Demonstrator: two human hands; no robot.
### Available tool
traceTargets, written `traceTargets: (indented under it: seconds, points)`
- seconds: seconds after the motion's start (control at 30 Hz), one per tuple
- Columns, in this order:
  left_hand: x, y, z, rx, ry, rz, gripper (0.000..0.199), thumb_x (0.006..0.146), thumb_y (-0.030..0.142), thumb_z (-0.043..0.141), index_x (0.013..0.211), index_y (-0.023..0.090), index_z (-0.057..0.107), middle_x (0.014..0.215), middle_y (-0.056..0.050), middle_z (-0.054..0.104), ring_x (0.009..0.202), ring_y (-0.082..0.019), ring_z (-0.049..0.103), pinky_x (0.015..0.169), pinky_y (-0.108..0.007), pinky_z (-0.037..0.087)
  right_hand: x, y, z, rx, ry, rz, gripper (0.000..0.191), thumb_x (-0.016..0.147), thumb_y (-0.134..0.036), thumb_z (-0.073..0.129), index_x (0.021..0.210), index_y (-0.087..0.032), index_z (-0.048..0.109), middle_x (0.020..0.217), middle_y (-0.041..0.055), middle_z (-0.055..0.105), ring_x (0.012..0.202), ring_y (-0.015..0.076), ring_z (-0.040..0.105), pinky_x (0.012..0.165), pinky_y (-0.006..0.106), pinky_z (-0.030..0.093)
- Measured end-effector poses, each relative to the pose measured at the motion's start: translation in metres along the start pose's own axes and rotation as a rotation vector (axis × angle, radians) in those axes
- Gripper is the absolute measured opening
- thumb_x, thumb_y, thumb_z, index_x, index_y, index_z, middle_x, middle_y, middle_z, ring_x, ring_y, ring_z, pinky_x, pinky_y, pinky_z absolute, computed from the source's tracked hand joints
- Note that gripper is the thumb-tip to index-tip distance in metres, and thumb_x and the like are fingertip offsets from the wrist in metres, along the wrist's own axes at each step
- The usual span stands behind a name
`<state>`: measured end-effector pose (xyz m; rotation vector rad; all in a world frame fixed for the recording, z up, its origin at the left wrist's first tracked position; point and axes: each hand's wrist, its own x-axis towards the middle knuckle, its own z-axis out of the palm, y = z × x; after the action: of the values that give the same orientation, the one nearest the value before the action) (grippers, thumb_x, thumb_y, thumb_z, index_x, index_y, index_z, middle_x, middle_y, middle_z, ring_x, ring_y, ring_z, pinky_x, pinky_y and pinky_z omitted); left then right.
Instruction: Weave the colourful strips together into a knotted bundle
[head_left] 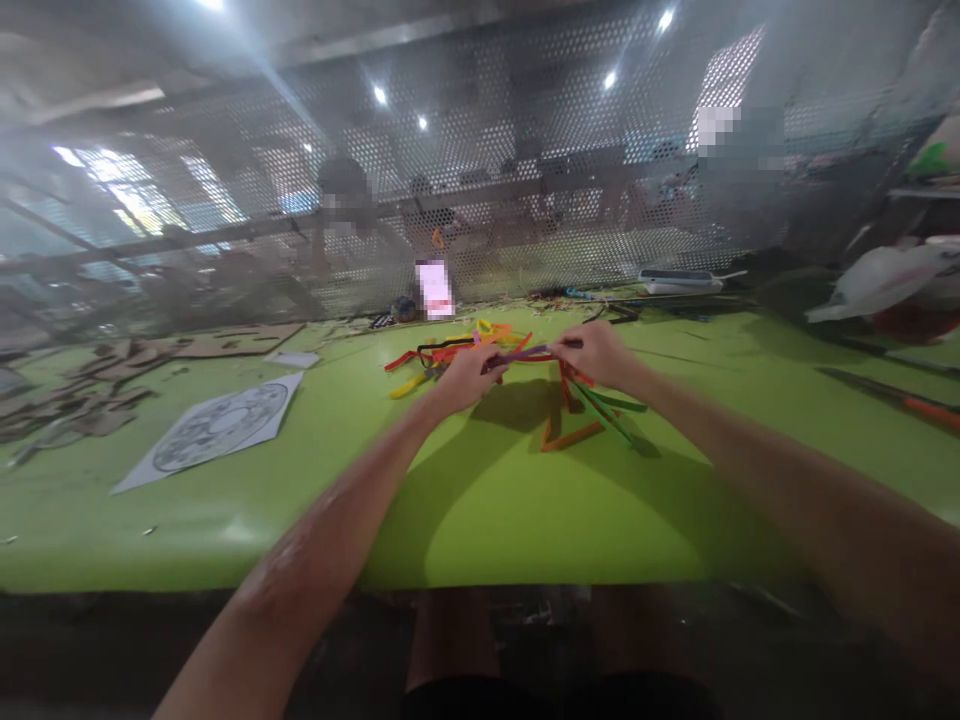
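Between my two hands a thin purple strip (pixel 529 353) is stretched above the table. Its left end is pinched in the closed fingers of my left hand (pixel 472 374). My right hand (pixel 596 354) is closed on the other end. Behind and under my left hand lies a loose pile of coloured strips (pixel 450 352), red, yellow, black and orange among them. Below my right hand, green strips (pixel 604 408) fan out beside a bent orange strip (pixel 574 437). What the strips are made of is too blurred to tell.
A printed sheet with a ring pattern (pixel 229 425) lies left on the green table (pixel 495 520), near cut cardboard pieces (pixel 112 375). A lit phone (pixel 435 290) stands against the perforated screen (pixel 465 200). A white power strip (pixel 679 282) and an orange-handled tool (pixel 930 408) are at right.
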<state>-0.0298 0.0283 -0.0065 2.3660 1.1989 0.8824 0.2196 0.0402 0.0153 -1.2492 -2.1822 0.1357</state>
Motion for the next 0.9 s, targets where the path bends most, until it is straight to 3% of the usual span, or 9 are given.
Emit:
traceTargets:
  seconds: [0.1,0.27,0.47,0.73,0.9]
  points:
    - [0.0,-0.005,0.0,-0.052,0.02,-0.023,0.012,0.092,0.021,0.055,0.088,0.014,0.063,0.073,-0.003,0.068,0.057,-0.012,0.059,0.058,-0.022,0.046,0.006,0.017,-0.012,0.001,0.155,0.084,0.039,0.087,-0.042,0.057,0.071,-0.011,0.075,0.052,0.0033,0.059,0.051,0.0131,0.045,0.056,0.028,0.031]
    - [0.001,-0.006,0.005,-0.122,-0.008,-0.002,0.02,0.097,0.025,0.049,0.098,0.013,0.064,0.075,-0.003,0.07,0.051,-0.009,0.06,0.054,-0.019,0.048,0.01,0.034,-0.016,-0.046,0.24,0.135,0.046,0.087,-0.051,0.056,0.07,-0.013,0.075,0.051,0.0053,0.061,0.052,0.0161,0.05,0.057,0.029,0.034]
    - [0.004,-0.006,0.006,-0.105,-0.013,0.042,0.025,0.096,0.023,0.049,0.105,0.012,0.069,0.078,-0.006,0.072,0.053,-0.009,0.062,0.056,-0.02,0.05,0.009,0.039,-0.015,-0.071,0.242,0.153,0.036,0.088,-0.042,0.059,0.073,-0.014,0.077,0.052,0.0053,0.061,0.053,0.0164,0.051,0.058,0.029,0.034]
    - [0.002,0.002,0.003,-0.04,0.053,0.112,0.024,0.091,0.03,0.06,0.079,0.014,0.073,0.068,-0.004,0.069,0.057,-0.011,0.061,0.059,-0.021,0.047,0.01,0.043,-0.016,-0.084,0.24,0.168,0.036,0.089,-0.042,0.061,0.083,-0.011,0.08,0.054,0.0059,0.063,0.054,0.0166,0.053,0.058,0.028,0.034]
    - [0.0,0.008,0.008,-0.024,0.01,0.11,0.021,0.088,0.028,0.064,0.078,0.014,0.075,0.064,-0.003,0.069,0.058,-0.012,0.06,0.057,-0.021,0.043,0.009,0.041,-0.015,-0.118,0.229,0.199,0.032,0.087,-0.038,0.062,0.084,-0.012,0.08,0.058,0.007,0.066,0.059,0.0181,0.055,0.06,0.029,0.035]
